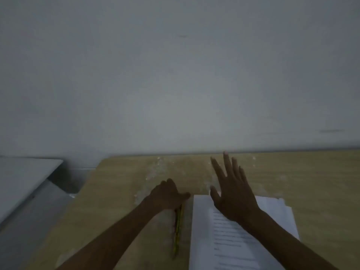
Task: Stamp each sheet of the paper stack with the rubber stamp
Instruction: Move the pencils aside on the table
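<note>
A stack of white printed sheets (pixel 202 230) lies on the wooden table (pixel 120 184) at the lower middle, with more sheets fanned out to the right (pixel 276 209). My right hand (pixel 231 193) hovers over the stack's far edge, fingers spread and nothing in it. My left hand (pixel 167 194) rests curled on the table just left of the stack, at the top end of a yellow-green pencil (pixel 177 230). Whether it grips anything is hidden. No rubber stamp is visible.
A plain grey wall (pixel 175 75) rises right behind the table's far edge. A white surface (pixel 23 176) stands lower to the left, across a gap beside the table. The scene is dim and blurred.
</note>
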